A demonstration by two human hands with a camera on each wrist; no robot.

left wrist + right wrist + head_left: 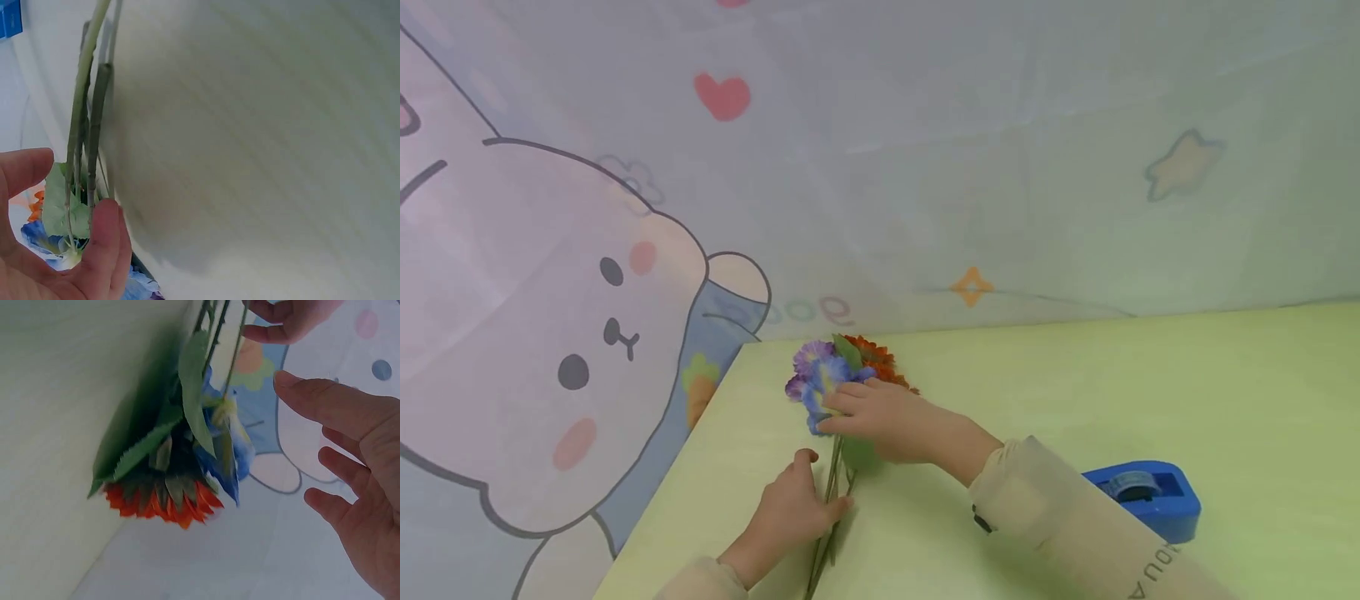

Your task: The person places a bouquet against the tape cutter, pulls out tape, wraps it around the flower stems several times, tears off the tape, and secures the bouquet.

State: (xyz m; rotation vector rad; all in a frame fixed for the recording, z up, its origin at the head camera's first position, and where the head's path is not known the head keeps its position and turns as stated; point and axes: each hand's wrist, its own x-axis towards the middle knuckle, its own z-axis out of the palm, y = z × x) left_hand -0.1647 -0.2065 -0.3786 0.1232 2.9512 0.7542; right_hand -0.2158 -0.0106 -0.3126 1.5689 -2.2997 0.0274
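Note:
A bunch of artificial flowers lies near the table's far left: blue petals [817,395], purple blooms [812,356] and an orange flower [165,503] with green leaves [197,394]. Long stems [81,112] run from the blooms toward the near edge. My left hand [792,508] is at the stems, thumb and fingers apart on either side of them in the left wrist view. Over the blooms in the head view is my right hand [887,417]; the right wrist view has its fingers [337,465] spread, with a gap between them and the flowers.
A blue tape dispenser [1176,508] with a roll of tape stands on the yellow-green tabletop [1075,383], beyond my right sleeve. Behind the table hangs a pale cloth [925,167] printed with a cartoon animal, a heart and a star.

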